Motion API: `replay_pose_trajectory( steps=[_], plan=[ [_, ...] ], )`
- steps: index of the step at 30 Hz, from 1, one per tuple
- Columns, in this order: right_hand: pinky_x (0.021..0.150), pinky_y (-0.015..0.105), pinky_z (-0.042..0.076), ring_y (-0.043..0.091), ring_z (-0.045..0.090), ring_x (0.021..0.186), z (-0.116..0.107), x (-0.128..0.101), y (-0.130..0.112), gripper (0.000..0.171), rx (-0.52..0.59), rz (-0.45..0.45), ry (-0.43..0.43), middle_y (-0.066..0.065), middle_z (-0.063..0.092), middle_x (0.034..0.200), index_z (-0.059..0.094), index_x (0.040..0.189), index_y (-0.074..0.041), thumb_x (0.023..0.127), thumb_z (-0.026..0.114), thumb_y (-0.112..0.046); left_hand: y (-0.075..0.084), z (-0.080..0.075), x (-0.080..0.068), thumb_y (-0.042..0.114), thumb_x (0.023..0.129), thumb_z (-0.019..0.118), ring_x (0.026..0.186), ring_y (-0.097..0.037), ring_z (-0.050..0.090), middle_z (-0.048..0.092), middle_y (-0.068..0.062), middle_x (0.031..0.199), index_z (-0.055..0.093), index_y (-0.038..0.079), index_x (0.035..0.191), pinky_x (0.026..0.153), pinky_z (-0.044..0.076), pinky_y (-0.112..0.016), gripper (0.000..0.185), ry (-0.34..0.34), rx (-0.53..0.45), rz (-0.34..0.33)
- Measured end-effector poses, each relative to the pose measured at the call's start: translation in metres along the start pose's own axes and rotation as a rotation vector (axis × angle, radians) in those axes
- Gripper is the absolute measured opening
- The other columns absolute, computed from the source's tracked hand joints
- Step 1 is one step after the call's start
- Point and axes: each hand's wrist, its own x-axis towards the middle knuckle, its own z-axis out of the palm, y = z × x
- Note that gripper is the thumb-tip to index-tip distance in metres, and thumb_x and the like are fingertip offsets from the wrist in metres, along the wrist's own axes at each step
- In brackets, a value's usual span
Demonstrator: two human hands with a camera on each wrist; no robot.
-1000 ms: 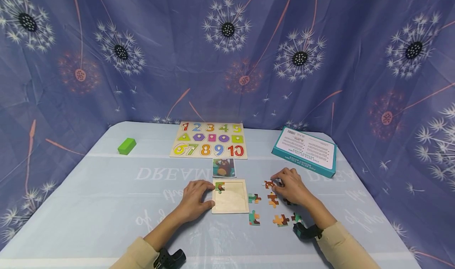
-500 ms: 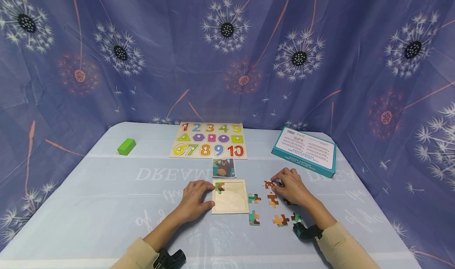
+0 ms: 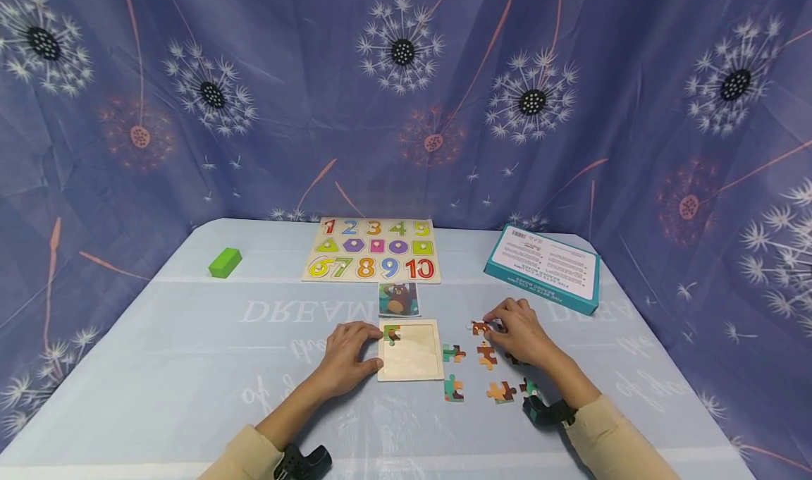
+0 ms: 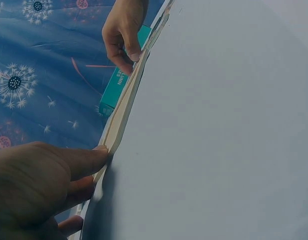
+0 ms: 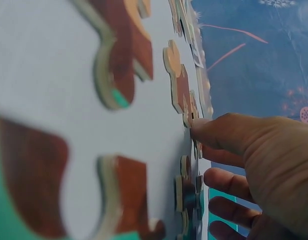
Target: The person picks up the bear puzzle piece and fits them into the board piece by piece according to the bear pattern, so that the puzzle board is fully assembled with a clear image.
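Note:
A square wooden puzzle tray (image 3: 414, 353) lies on the table, one green-and-brown piece (image 3: 392, 334) set in its upper left corner. My left hand (image 3: 347, 357) rests at the tray's left edge; in the left wrist view its thumb touches the side of the tray (image 4: 125, 107). To the right, my right hand (image 3: 520, 330) pinches a brown puzzle piece (image 3: 480, 328) between thumb and index finger, at table level. The right wrist view shows the thumb (image 5: 206, 131) against it, the index finger partly hidden. More loose pieces lie around, including a brown-and-orange one (image 3: 487, 355).
A bear picture card (image 3: 399, 299) lies behind the tray, and beyond it a number board (image 3: 372, 249). A teal box (image 3: 543, 268) stands at the back right, a green block (image 3: 225, 262) at the back left. Several pieces (image 3: 453, 388) lie near the tray's right side.
The hands, the tray and the pieces stay where they were. Only the head view has shifted very slightly.

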Motion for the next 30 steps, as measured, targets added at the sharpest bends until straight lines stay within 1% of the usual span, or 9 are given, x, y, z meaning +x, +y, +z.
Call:
replay_pose_trajectory(
  steps=[6,13,22,30],
  plan=[
    [0.077,0.037,0.028,0.019,0.039,0.091,-0.002,0.0,-0.003,0.025,0.007,-0.005,0.008,0.003,0.058,0.098,0.071,0.1,-0.013,0.079,0.072,-0.024,0.0,0.0,0.0,0.013,0.074,0.073,0.117,-0.03,0.043,0.059,-0.007,0.119,0.062,0.009,0.108,0.101,0.023,-0.056,0.036,-0.001,0.006,-0.007],
    [0.081,0.04,0.031,0.019,0.042,0.093,-0.005,0.002,-0.013,0.025,0.029,-0.033,0.027,0.002,0.059,0.098,0.071,0.1,-0.013,0.078,0.073,-0.024,-0.001,0.0,0.001,0.014,0.075,0.073,0.117,-0.029,0.043,0.059,-0.006,0.12,0.062,0.01,0.109,0.102,0.023,-0.056,0.036,-0.004,0.015,-0.015],
    [0.081,0.039,0.032,0.019,0.043,0.096,-0.005,0.004,-0.038,0.024,0.029,-0.036,0.012,0.001,0.061,0.098,0.071,0.1,-0.017,0.078,0.073,-0.026,-0.001,0.0,0.001,0.014,0.075,0.073,0.118,-0.03,0.042,0.058,-0.007,0.12,0.062,0.01,0.109,0.102,0.022,-0.056,0.036,-0.009,0.004,-0.014],
    [0.083,0.039,0.033,0.019,0.043,0.096,-0.002,0.007,-0.062,0.025,0.056,-0.055,-0.009,0.001,0.062,0.099,0.071,0.101,-0.016,0.079,0.073,-0.027,-0.002,0.0,0.001,0.013,0.074,0.073,0.117,-0.03,0.043,0.059,-0.007,0.12,0.062,0.009,0.109,0.102,0.022,-0.056,0.036,-0.008,0.004,-0.011]
  ],
)
